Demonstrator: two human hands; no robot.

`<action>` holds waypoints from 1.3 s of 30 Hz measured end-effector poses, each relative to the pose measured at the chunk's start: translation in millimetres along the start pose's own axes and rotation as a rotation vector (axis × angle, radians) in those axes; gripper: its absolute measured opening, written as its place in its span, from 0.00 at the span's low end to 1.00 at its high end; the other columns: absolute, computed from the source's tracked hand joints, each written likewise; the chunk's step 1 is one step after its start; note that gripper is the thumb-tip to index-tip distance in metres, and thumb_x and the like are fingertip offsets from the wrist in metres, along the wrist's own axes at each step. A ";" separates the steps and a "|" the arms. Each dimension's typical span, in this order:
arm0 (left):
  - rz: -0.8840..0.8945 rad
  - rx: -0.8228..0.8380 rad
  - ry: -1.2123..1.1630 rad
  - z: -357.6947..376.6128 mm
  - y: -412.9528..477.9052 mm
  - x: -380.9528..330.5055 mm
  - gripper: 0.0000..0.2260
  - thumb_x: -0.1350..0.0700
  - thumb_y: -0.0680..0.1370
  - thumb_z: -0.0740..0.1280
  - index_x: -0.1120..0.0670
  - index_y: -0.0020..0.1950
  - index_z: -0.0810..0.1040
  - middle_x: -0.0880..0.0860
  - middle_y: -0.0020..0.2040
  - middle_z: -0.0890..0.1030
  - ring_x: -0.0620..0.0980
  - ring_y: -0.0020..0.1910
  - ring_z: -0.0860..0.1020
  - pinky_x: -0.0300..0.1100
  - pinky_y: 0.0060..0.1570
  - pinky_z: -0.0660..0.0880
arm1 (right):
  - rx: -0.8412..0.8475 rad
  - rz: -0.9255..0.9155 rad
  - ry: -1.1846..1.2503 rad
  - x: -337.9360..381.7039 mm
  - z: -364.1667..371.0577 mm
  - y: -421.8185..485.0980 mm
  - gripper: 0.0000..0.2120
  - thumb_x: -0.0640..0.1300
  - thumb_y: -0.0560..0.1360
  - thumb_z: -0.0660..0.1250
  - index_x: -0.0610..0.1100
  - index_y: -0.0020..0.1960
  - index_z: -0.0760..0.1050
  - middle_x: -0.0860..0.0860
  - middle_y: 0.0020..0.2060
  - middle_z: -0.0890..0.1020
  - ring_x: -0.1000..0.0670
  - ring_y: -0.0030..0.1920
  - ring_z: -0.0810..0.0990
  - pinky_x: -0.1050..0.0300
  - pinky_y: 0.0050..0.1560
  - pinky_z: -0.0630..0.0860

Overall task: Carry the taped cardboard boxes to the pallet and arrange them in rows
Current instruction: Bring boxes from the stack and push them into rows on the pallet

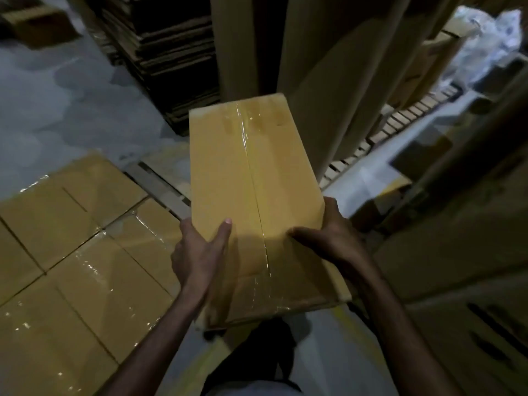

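**Item 1, taped box** (254, 181): tan cardboard with clear tape running along its centre seam. It is being held up in the middle of the frame, its long side pointing away from the person.

**Left hand** (197, 252): is gripping the box's near left edge, thumb lying on the top face, fingers wrapping down the side.

**Right hand** (328, 238): is gripping the near right edge, thumb reaching across the top toward the seam, fingers going out of sight down the side. The 2 hands are sitting apart, with the box's width between them.

**Item 2, packed boxes** (71, 267): are lying in the lower left of the frame, butting against one another in rows, tape glinting on their tops. The frame edge is cutting off the count.

**Item 3, pallet** (160, 181): bare wooden slats are showing just beyond the packed boxes, left of the held box.

**Item 4, flattened cardboard stack** (160, 52): is standing in the upper middle-left on the grey floor (57, 95).

**Item 5, upright cardboard sheets** (314, 67): are standing at top centre, behind the held box.

**Item 6, dim cartons** (471, 310): are filling the right side, dark slots showing on them.

**Item 7, crumpled plastic wrap** (485, 38): is lying in the upper right corner.
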State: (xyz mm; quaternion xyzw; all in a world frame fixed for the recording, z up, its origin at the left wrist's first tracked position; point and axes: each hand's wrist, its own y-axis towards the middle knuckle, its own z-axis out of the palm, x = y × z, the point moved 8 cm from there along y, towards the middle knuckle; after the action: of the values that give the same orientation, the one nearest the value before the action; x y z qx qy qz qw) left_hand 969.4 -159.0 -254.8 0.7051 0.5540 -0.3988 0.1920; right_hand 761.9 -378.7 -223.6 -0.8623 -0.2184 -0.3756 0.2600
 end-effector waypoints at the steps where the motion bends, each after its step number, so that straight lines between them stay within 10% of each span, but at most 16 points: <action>1: -0.036 -0.020 -0.013 11.9 14.7 -1.4 0.35 0.32 0.76 0.69 0.56 0.72 0.69 0.57 0.57 0.82 0.61 0.53 0.80 0.51 0.51 0.78 | 0.014 0.013 -0.015 3.7 -0.6 27.8 0.40 0.66 0.63 0.79 0.61 0.68 0.63 0.56 0.55 0.80 0.46 0.55 0.80 0.39 0.58 0.80; 23: -0.648 -0.425 -0.155 165.0 258.7 26.4 0.36 0.36 0.75 0.73 0.52 0.75 0.68 0.58 0.60 0.82 0.62 0.57 0.81 0.50 0.53 0.77 | 0.534 -0.006 -0.089 46.4 150.1 441.6 0.39 0.55 0.66 0.82 0.66 0.69 0.63 0.56 0.53 0.80 0.49 0.54 0.82 0.49 0.53 0.82; 28: -0.723 -0.460 -0.142 215.7 298.5 64.0 0.41 0.29 0.73 0.70 0.51 0.77 0.65 0.59 0.63 0.81 0.63 0.62 0.79 0.57 0.61 0.76 | 0.670 0.002 -0.175 -4.0 211.0 513.1 0.47 0.67 0.61 0.77 0.62 0.75 0.61 0.56 0.60 0.80 0.52 0.57 0.79 0.43 0.61 0.77; 34: -0.660 -0.505 -0.202 289.3 337.0 155.4 0.40 0.19 0.71 0.57 0.47 0.71 0.70 0.52 0.52 0.84 0.57 0.51 0.83 0.56 0.54 0.81 | 0.700 0.014 -0.217 -73.6 292.7 580.3 0.39 0.44 0.70 0.80 0.60 0.72 0.62 0.60 0.55 0.76 0.48 0.60 0.78 0.49 0.59 0.75; 39: -0.661 -0.540 -0.182 333.9 364.8 238.3 0.48 0.17 0.67 0.53 0.49 0.74 0.69 0.58 0.58 0.84 0.63 0.55 0.82 0.54 0.59 0.76 | 0.727 0.018 -0.222 -144.4 368.9 609.1 0.47 0.51 0.68 0.81 0.64 0.78 0.55 0.64 0.59 0.72 0.53 0.63 0.73 0.50 0.62 0.72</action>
State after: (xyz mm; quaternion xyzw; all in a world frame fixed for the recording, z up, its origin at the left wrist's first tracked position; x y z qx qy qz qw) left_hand 1209.8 -361.2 -705.1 0.3765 0.8152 -0.3402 0.2794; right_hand 1217.4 -647.6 -721.6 -0.7510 -0.3567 -0.1756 0.5272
